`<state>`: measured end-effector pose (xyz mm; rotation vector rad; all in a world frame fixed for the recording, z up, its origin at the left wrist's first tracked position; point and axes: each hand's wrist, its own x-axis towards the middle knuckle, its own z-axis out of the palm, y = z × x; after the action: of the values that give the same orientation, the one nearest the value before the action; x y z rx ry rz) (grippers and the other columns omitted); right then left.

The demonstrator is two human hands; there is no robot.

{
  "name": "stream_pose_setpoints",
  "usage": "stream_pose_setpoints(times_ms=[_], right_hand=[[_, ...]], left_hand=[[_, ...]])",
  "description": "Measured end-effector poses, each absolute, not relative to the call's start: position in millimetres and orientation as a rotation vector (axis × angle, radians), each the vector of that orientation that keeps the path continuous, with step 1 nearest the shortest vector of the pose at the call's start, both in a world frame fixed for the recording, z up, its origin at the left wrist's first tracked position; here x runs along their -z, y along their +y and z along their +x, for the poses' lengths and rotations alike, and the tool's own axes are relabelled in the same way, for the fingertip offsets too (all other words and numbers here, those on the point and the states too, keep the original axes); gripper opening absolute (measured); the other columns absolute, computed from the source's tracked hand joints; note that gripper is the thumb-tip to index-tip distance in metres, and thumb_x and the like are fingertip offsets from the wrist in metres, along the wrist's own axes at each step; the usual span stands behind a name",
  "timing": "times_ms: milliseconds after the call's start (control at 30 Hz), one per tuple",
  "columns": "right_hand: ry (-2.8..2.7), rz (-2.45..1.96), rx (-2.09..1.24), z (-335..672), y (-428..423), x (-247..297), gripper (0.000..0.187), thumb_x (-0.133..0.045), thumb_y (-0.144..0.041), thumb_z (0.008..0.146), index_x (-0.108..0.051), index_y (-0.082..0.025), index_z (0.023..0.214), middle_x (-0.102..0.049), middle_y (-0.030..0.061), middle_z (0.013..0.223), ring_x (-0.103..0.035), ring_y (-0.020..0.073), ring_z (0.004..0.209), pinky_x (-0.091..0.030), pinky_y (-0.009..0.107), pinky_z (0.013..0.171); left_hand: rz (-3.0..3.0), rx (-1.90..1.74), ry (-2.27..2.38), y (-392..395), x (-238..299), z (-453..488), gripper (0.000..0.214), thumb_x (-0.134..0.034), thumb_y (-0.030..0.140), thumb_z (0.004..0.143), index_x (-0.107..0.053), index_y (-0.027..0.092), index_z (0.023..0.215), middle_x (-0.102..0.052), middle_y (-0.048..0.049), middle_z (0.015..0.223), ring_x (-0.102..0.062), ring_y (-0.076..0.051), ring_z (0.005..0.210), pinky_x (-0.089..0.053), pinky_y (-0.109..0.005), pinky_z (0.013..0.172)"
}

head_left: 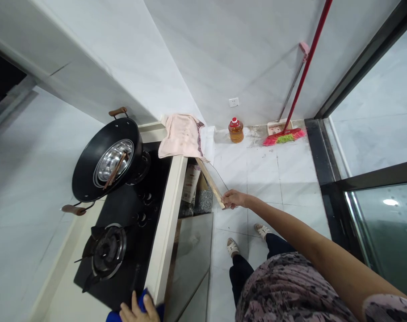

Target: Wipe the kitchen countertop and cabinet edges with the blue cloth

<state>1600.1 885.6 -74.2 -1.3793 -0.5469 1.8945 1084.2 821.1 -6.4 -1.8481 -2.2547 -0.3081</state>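
Note:
My right hand (234, 199) is closed on the free edge of a cabinet door (210, 181), which stands swung out under the counter. Inside the opening I see a printed cardboard box (190, 182). At the bottom edge of the view, my left hand (139, 311) presses on a blue cloth (143, 298) at the counter's front edge, fingers bent over it. A pink towel (179, 134) drapes over the counter corner above the door. On the black gas stove (149, 241) sits a wok (86, 165) holding a steel bowl (114, 156) and brown wooden sticks (115, 171).
An oil jug (236, 133) with a red cap stands on the floor by the wall. Farther right, a red-handled broom (307, 67) and a dustpan (277, 128) lean there. A dark-framed glass door (387, 223) borders the right side. The near burner (107, 252) is uncovered.

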Motion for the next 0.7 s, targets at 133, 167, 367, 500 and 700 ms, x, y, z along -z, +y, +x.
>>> stream_pose_setpoints(times_ms=[133, 167, 367, 500, 700], right_hand=[[-0.564, -1.354, -1.912, 1593.8, 888.3, 76.3, 0.025, -0.08, -0.025, 0.074, -0.059, -0.017, 0.064, -0.057, -0.002, 0.055, -0.053, 0.0097, 0.055, -0.039, 0.02, 0.05], [-0.57, -1.347, -1.917, 1594.6, 888.2, 77.0, 0.026, -0.08, -0.025, 0.074, -0.059, -0.017, 0.062, -0.057, -0.0018, 0.055, -0.052, 0.0097, 0.056, -0.04, 0.021, 0.05], [-0.589, -1.315, -1.932, 1620.3, 881.7, 80.1, 0.021, -0.078, -0.025, 0.074, -0.062, -0.016, 0.065, -0.059, -0.0007, 0.058, -0.054, 0.0103, 0.059, -0.04, 0.021, 0.052], [-0.6, -1.304, -1.948, 1640.8, 878.8, 82.6, 0.025, -0.082, -0.032, 0.07, -0.063, -0.016, 0.069, -0.064, 0.0004, 0.062, -0.058, 0.0115, 0.063, -0.041, 0.021, 0.053], [-0.619, -1.288, -1.979, 1652.2, 878.5, 86.7, 0.029, -0.082, -0.037, 0.066, -0.065, -0.015, 0.072, -0.067, 0.0025, 0.067, -0.061, 0.013, 0.068, -0.04, 0.022, 0.054]], left_hand=[[-2.019, 0.326, -2.048, 836.3, 3.5, 1107.2, 0.078, -0.034, 0.057, 0.098, -0.044, 0.0, 0.149, -0.029, -0.038, 0.161, -0.028, -0.05, 0.153, -0.029, -0.078, 0.116], [-2.111, 0.321, -1.991, 845.3, 0.6, 1116.7, 0.078, -0.035, 0.056, 0.099, -0.044, -0.003, 0.148, -0.029, -0.0395, 0.16, -0.027, -0.05, 0.153, -0.03, -0.076, 0.117], [-2.585, 0.227, -1.699, 924.6, -15.5, 1189.9, 0.068, -0.045, 0.053, 0.098, -0.05, 0.007, 0.148, -0.033, -0.0272, 0.163, -0.033, -0.042, 0.151, -0.034, -0.059, 0.122], [-2.687, 0.115, -1.6, 970.5, -11.4, 1223.3, 0.066, -0.054, 0.055, 0.093, -0.059, 0.011, 0.141, -0.056, -0.0234, 0.138, -0.054, -0.039, 0.127, -0.045, -0.055, 0.11], [-2.657, 0.188, -1.597, 963.9, -17.4, 1223.6, 0.057, -0.047, 0.049, 0.097, -0.062, 0.01, 0.136, -0.059, -0.0225, 0.136, -0.055, -0.036, 0.127, -0.045, -0.053, 0.11]])
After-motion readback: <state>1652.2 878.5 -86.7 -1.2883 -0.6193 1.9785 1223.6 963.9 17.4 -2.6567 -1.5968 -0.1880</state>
